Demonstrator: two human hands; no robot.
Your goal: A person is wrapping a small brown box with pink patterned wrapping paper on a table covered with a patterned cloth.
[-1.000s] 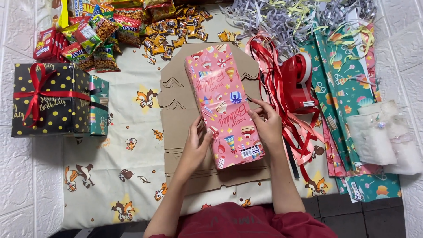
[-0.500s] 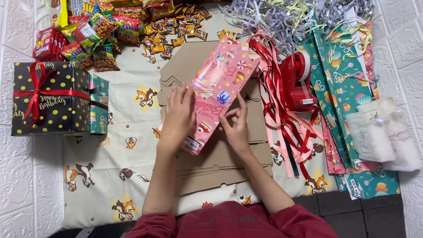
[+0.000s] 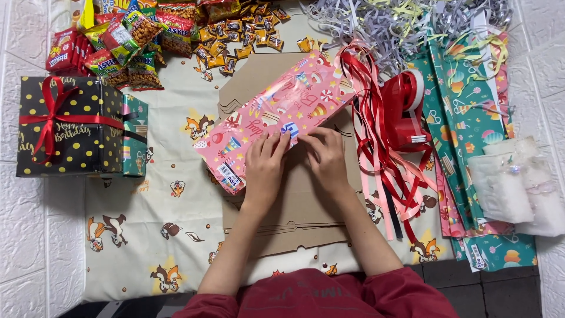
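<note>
Black polka-dot gift box (image 3: 65, 126) with red ribbon at left, snack packets (image 3: 129, 41) above, red tape dispenser (image 3: 405, 109), shredded paper (image 3: 382, 20)

I work on a cream cartoon-squirrel cloth (image 3: 147, 235) spread over the floor; on it lie flat brown cardboard (image 3: 306, 206), snack packets (image 3: 126, 44), a black dotted gift box (image 3: 65, 126) and red ribbons (image 3: 376, 135)

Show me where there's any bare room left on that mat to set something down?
The squirrel-print mat is open at lower left, bordered by the black dotted gift box above and the cardboard on the right. The top with snack packets and the right with red ribbons are crowded.
</note>
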